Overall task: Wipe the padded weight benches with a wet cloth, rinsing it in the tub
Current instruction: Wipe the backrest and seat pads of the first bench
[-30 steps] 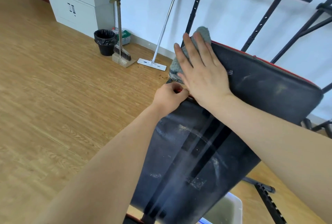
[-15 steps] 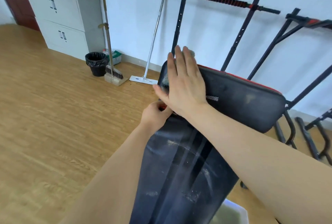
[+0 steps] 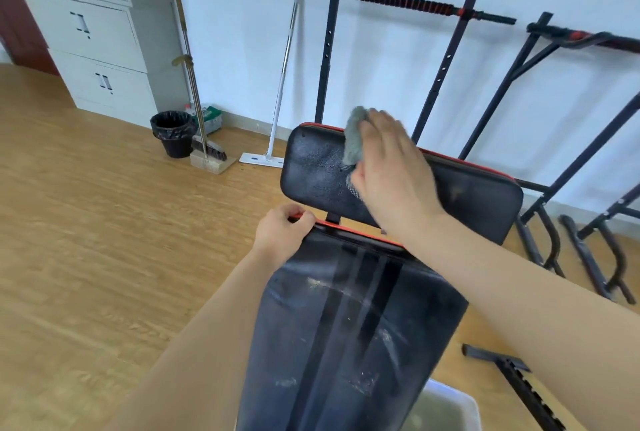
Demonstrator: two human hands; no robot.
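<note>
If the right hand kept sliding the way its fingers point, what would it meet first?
The right hand points up and left over the upper pad. It would likely cross the pad's red-trimmed top edge first, then open air toward the pull-up stand post; depth there is unclear.

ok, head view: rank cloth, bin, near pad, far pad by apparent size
1. near pad, though closeness to the camera inflates it
2. far pad
3. bin
4. cloth, mostly hidden under the right hand
</note>
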